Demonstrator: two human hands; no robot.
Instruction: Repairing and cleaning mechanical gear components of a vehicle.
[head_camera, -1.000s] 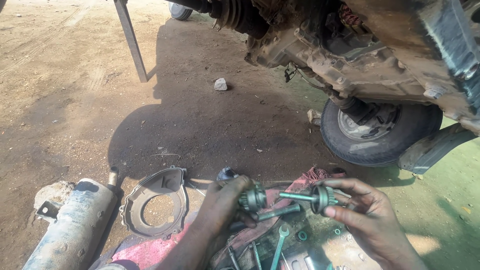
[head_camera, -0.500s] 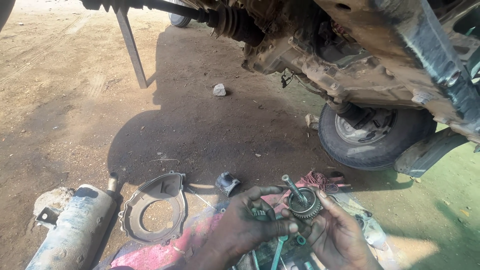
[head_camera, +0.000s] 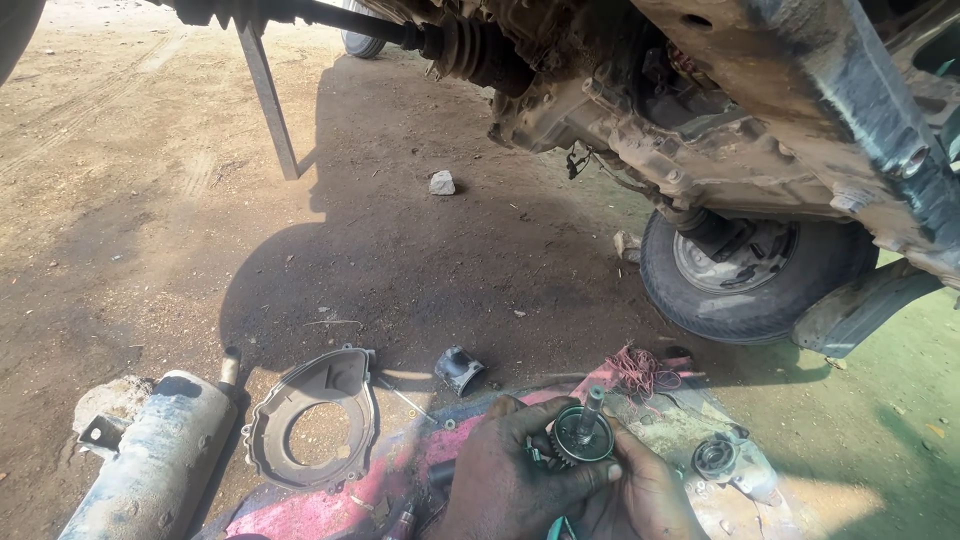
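The left hand (head_camera: 505, 475) and right hand (head_camera: 640, 495) together clasped a round, toothed metal gear (head_camera: 582, 437) above the pink cloth (head_camera: 400, 480); its short shaft pointed up, away from the fingers.

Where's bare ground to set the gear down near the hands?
Bare dirt between the stone and the ring-shaped cover, and left of the muffler. Crowded on the pink cloth, where both hands grip the gear.
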